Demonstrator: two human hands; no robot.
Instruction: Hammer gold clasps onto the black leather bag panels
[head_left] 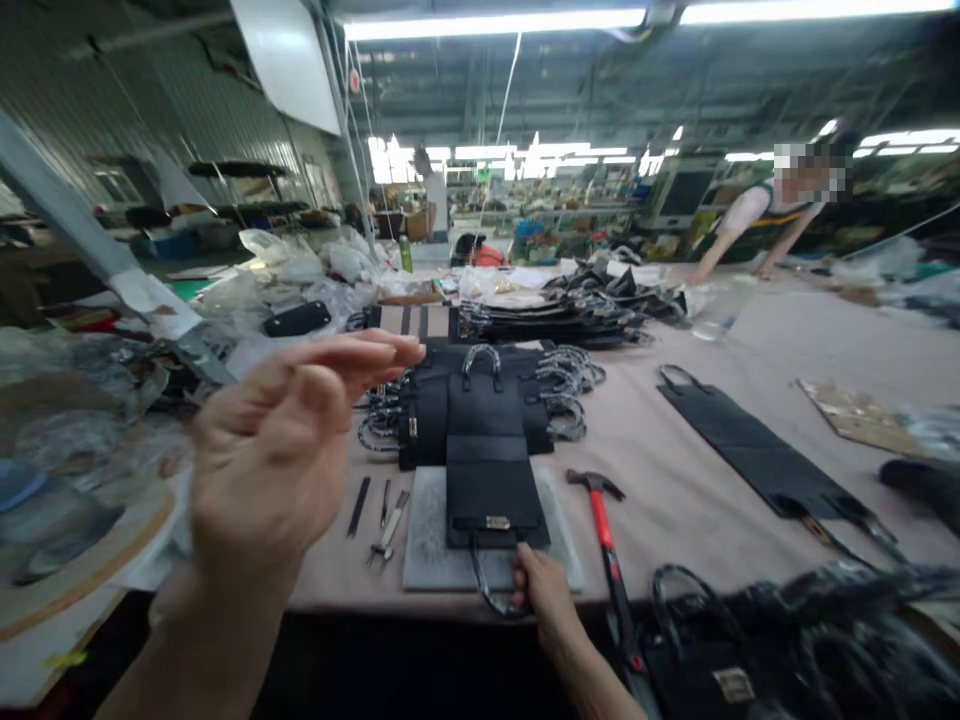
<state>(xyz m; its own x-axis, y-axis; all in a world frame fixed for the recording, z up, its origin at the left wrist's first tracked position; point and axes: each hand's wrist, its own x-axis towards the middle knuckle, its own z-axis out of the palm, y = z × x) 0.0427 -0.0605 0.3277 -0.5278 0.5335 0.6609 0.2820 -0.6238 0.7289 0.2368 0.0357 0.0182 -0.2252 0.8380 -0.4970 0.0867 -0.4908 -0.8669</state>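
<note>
My right hand (541, 590) is closed around the plastic-wrapped handle (486, 585) of a black bag panel (495, 490) at the table's near edge. The panel lies flat, with a metal plate (497, 522) near its handle end. Beneath its near half is a pale stone slab (427, 530); its far half rests on a stack of similar black panels (427, 430). My left hand (274, 450) is raised at the left, close to the camera. Its fingers point right, stretched out, and nothing shows in it.
A red-handled claw hammer (604, 520) lies right of the slab. Left of it are several slim metal tools (388, 530). Another black panel (750, 445) lies at the right, and wrapped bags (720, 650) fill the near right. Across the table a person (772, 205) leans over.
</note>
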